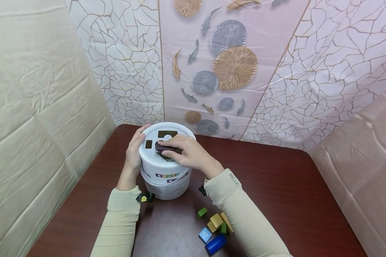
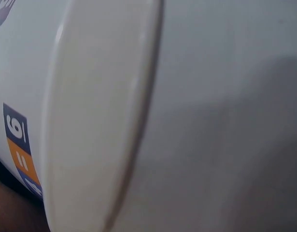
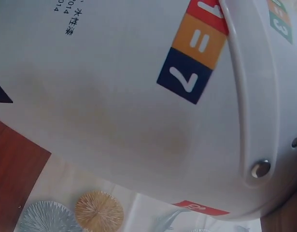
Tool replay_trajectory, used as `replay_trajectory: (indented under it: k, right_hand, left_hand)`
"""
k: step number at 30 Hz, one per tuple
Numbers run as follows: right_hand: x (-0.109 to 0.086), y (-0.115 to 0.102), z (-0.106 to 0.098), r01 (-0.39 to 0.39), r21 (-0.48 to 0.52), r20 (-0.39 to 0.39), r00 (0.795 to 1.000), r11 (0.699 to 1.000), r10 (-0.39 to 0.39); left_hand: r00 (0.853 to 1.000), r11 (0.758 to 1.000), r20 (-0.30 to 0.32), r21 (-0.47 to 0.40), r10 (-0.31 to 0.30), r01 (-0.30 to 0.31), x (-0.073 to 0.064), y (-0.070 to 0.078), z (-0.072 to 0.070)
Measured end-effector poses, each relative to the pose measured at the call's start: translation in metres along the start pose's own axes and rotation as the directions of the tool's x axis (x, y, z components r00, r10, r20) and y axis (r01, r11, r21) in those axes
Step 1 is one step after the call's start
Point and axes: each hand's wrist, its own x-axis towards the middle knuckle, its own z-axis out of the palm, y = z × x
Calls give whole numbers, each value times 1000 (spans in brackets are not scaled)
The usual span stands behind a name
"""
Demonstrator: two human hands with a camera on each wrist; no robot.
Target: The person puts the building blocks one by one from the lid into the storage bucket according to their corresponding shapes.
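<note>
Backdrop fabric (image 1: 209, 67) printed with koi and gold and grey lily pads hangs behind a dark reddish-brown table (image 1: 276, 200). On that table stands a white plastic bucket (image 1: 168, 191), its lid (image 1: 149, 157) cut with shaped openings. The left hand (image 1: 133, 154) rests against the bucket's left side, its fingers reaching up by the rim. The right hand (image 1: 189, 151) is narrow, pinching a dark purple block (image 1: 161, 145) between thumb and fingers over the lid.

Number stickers ring the bucket. From the right wrist, one sticker (image 3: 192, 50) shows "1 = 7" on red, orange and navy; another reads "= 3", and black print gives "水性漆" with "014" nearby. From the left wrist, a sticker (image 2: 21, 147) shows "6" and "=". Lettering on the right sleeve (image 1: 229, 191) is too small to read surely.

Near the right forearm lie a blue cylinder (image 1: 216, 245), a light blue cube (image 1: 205, 235), yellow blocks (image 1: 216, 220) and green blocks (image 1: 202, 212).
</note>
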Motion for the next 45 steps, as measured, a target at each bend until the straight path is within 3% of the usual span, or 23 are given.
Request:
replay_trajectory:
  k: [12,27,45]
  right_hand:
    - [-3,-2,0,34,-52,38,999,998,-32]
    - [-2,-1,-1,55,-27,48,997,998,-54]
    - [0,-5,-8,-34,-2,106,994,999,34]
  left_hand:
    - [1000,1000,-6,16,3,-3,-2,0,0]
    - [1000,1000,-5,11,1,-1,-2,0,0]
    - [1000,1000,-7,27,10,-9,-1,1,1]
